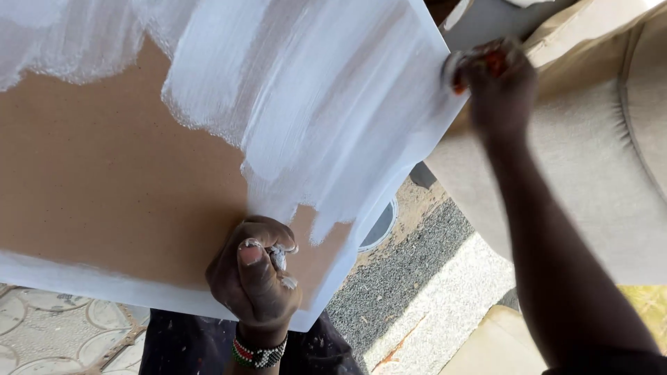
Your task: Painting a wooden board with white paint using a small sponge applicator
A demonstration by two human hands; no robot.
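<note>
A flat brown board (118,173) fills the upper left of the view, tilted; thick white paint streaks cover its top and right side; a white band runs along its lower edge; the middle stays bare brown.

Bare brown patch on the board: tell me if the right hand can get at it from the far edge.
Probably yes. The right hand is at the board's edge, and nothing lies across the surface toward the bare patch; the left hand grips the near edge.
</note>
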